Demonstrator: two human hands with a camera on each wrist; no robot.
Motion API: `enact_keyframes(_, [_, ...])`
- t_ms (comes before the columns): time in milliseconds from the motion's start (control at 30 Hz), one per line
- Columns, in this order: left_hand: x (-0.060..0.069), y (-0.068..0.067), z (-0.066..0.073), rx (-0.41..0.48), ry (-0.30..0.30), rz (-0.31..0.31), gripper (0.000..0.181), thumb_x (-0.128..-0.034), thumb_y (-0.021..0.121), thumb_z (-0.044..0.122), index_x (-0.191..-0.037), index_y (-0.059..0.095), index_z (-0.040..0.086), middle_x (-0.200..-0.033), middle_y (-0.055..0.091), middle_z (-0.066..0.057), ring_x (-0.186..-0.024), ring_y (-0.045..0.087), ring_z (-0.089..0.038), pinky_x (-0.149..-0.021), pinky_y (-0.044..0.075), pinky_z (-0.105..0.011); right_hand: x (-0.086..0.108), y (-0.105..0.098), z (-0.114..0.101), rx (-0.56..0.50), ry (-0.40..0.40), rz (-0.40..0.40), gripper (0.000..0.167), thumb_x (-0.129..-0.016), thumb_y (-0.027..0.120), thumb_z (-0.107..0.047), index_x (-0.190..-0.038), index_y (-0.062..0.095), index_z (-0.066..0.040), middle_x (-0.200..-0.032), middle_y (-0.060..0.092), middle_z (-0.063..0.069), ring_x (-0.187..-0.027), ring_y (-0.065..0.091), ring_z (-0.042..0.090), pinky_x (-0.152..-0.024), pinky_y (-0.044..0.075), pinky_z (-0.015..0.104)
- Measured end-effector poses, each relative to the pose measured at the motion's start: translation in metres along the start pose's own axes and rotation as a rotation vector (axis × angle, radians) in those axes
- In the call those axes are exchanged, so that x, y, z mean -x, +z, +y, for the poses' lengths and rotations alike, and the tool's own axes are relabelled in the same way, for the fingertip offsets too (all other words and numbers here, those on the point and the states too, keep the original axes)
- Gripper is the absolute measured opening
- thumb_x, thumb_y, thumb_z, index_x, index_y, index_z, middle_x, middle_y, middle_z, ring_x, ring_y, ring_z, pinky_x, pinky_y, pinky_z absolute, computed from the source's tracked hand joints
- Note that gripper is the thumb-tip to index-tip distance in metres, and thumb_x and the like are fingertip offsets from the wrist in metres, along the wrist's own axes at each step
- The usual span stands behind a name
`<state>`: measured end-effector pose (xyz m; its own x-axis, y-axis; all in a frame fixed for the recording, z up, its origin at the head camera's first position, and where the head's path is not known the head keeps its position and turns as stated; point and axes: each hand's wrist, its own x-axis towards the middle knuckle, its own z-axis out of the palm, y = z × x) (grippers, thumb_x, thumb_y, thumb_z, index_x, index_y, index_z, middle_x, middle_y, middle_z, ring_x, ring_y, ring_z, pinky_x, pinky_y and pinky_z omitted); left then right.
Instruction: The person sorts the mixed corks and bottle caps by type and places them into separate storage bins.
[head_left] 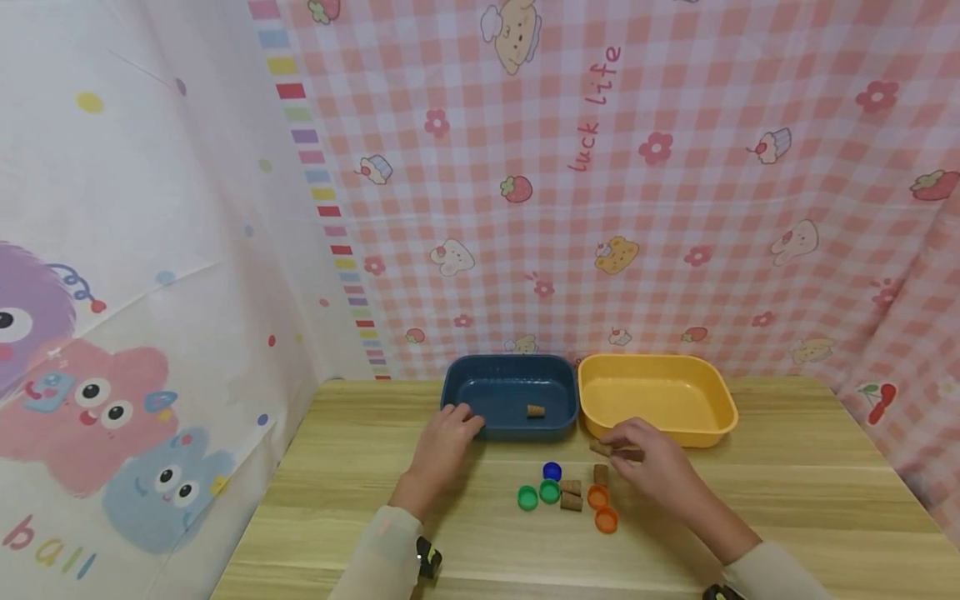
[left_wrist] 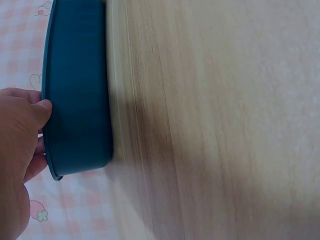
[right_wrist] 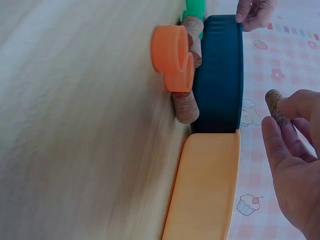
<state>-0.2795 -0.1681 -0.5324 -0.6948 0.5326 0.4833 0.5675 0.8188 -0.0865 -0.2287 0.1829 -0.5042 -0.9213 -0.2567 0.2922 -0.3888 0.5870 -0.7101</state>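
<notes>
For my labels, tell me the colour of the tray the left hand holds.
Dark blue; the tray shows best in the head view.

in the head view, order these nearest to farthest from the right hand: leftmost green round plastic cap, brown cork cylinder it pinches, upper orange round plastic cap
1. Brown cork cylinder, pinched by the right hand
2. Upper orange round plastic cap, on the wood-grain table, left of that hand
3. Leftmost green round plastic cap, farther left on that table

corks [head_left: 572,502]: brown | first tray [head_left: 495,402]: navy | second tray [head_left: 660,404]: yellow | caps [head_left: 528,499]: green, blue, orange | cloth [head_left: 570,233]: pink-white check
</notes>
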Motion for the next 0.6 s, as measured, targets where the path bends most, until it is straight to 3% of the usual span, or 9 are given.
enact_keyframes(233, [-0.001,0.0,0.001,-0.001,-0.002,-0.01,0.026,-0.0903,0.069,-0.003,-0.11,0.077,0.012,-0.097,0.066,-0.005,-0.082,0.056,-0.023,-0.076,0.051,-0.037,-0.013,0.004,-0.002,-0.038,0.048,0.013,0.025,-0.086,0.076,0.001,-0.106,0.074,-0.015,-0.105,0.067,0.001,-0.095,0.069,0.017,-0.082,0.061,0.031])
enact_keyframes(600, [0.0,0.0,0.0,0.004,0.002,0.003,0.024,-0.0911,0.069,-0.002,-0.11,0.077,0.011,-0.096,0.066,-0.005,-0.082,0.057,-0.023,-0.076,0.052,-0.036,-0.039,0.005,-0.011,-0.144,0.035,0.024,0.021,-0.091,0.075,-0.002,-0.11,0.074,-0.011,-0.111,0.068,0.008,-0.101,0.07,0.023,-0.084,0.061,0.031])
